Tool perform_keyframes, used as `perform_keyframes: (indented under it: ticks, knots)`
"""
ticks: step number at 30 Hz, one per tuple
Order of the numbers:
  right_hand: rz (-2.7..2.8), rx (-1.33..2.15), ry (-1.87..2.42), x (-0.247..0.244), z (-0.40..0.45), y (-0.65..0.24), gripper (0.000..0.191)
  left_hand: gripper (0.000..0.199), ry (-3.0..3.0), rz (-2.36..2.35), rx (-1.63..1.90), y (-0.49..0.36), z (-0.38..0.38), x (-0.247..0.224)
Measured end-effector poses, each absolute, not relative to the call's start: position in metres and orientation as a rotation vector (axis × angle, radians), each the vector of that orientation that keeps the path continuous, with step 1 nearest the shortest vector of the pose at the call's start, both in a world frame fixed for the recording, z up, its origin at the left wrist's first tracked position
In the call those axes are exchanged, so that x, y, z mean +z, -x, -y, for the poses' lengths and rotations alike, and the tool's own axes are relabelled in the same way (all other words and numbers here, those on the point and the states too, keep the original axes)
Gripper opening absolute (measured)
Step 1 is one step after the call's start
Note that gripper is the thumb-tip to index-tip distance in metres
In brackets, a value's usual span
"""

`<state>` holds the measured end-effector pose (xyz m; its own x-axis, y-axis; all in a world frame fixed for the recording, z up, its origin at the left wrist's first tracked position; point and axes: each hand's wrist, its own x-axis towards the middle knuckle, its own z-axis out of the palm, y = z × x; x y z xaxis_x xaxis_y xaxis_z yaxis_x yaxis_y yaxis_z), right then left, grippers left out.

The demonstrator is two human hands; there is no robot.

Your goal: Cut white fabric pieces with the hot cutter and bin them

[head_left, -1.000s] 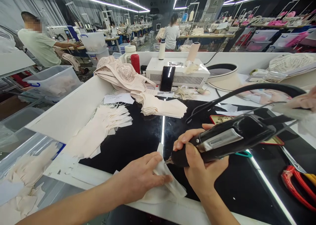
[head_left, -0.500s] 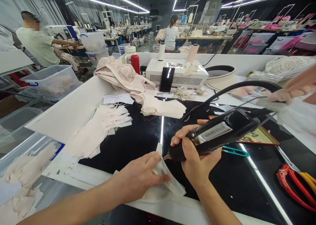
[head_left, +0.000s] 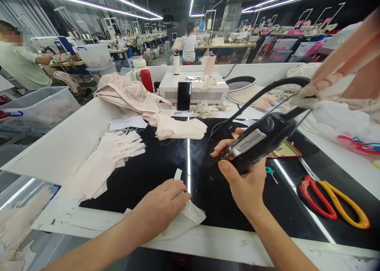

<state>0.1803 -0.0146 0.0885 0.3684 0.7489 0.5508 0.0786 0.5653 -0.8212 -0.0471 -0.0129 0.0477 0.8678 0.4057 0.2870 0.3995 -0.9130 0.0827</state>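
My left hand (head_left: 164, 209) is closed on a pale cream fabric piece (head_left: 192, 212) at the front edge of the black tabletop. A narrow strip of it pokes out above my fingers. My right hand (head_left: 247, 184) wraps around a black corded handheld power tool (head_left: 255, 144) with a silver lever along its side. The tool is tilted, its tip low and to the left, apart from the fabric; the tip is blurred against the dark surface. Left of my hands lies a fanned stack of cream fabric pieces (head_left: 109, 156), and farther back a neater fabric stack (head_left: 181, 128).
Red-and-yellow-handled scissors (head_left: 334, 199) lie at right, near a red-rimmed tray (head_left: 292, 150). Behind stand a phone (head_left: 184, 96), a vented white box (head_left: 208, 92), and lace bras (head_left: 127, 86). A co-worker's hand (head_left: 317, 81) is at upper right, by the tool's cable.
The tool in my right hand has lifted away from the fabric. My left hand has slid slightly left with the fabric. The view has turned right, bringing the scissors farther in.
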Motion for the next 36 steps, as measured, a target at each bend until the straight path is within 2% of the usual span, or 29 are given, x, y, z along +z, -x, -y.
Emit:
perform_keyframes:
  ticks: [2,3,10,14,18,21,26,32,36]
  knots:
    - [1.231,0.508,1.021,0.08,0.018,-0.195,0.042,0.016,-3.015,-0.632,0.526,0.035,0.015,0.043]
    - [1.301,0.494,1.1,0.074,0.021,-0.204,0.045,0.015,-3.025,-0.619,0.554,0.03,0.016,0.04]
    - [1.872,0.047,1.582,0.035,0.047,-0.304,0.058,0.035,-3.09,-0.568,0.611,0.018,0.013,0.018]
    - [1.918,-0.087,1.739,0.019,0.051,-0.345,0.051,0.035,-3.052,-0.518,0.741,0.016,0.011,0.019]
    - [1.972,-0.117,1.751,0.005,0.042,-0.352,0.035,0.033,-3.162,-0.482,0.723,0.015,0.01,0.021]
    - [1.981,-0.115,1.76,0.0,0.036,-0.345,0.027,0.032,-3.241,-0.542,0.679,0.017,0.007,0.021]
    - [1.913,-0.024,1.732,-0.001,0.042,-0.339,0.03,0.027,-3.176,-0.775,0.529,0.023,0.0,0.021]
    - [1.695,0.081,1.773,-0.001,0.072,-0.341,0.034,0.017,-2.585,-1.017,0.224,0.026,-0.006,0.04]
    - [1.178,0.378,1.74,0.001,0.11,-0.34,0.039,0.017,-2.125,-1.092,0.219,0.025,-0.007,0.057]
